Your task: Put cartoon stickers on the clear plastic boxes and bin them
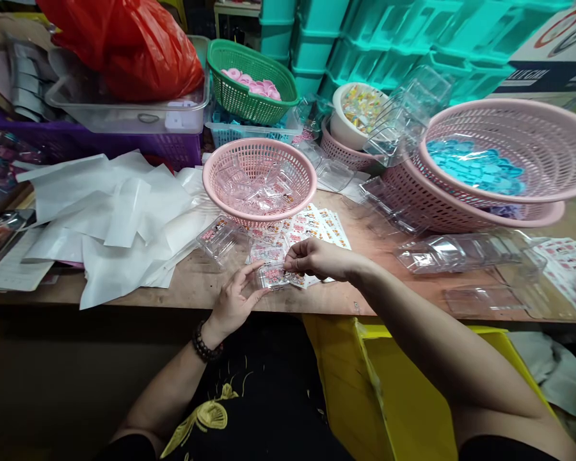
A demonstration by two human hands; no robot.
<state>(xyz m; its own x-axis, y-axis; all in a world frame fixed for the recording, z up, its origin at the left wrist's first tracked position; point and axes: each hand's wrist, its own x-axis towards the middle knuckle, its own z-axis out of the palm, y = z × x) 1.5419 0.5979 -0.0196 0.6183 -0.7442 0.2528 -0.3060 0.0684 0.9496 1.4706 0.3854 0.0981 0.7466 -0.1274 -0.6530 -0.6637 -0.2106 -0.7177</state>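
Near the table's front edge I see a small clear plastic box (272, 276) with a printed sticker on its face. My left hand (237, 291) grips its left side between thumb and fingers. My right hand (312, 258) is pinched at the box's upper right corner, fingertips against the sticker; whether it holds the sticker's edge or the box is too small to tell. Printed sticker sheets (324, 227) lie fanned beneath and behind my hands. Another clear box (222, 240) with a sticker rests just to the left. Behind stands a pink basket (259, 214) with several stickered clear boxes inside.
White backing sheets (120, 218) are heaped at left. Clear plastic boxes (465, 253) lie at right, below pink baskets (509, 121) holding blue pieces. A green basket (249, 96) with pink pieces and stacked teal bins (388, 38) stand behind. A yellow container (403, 384) sits below the table edge.
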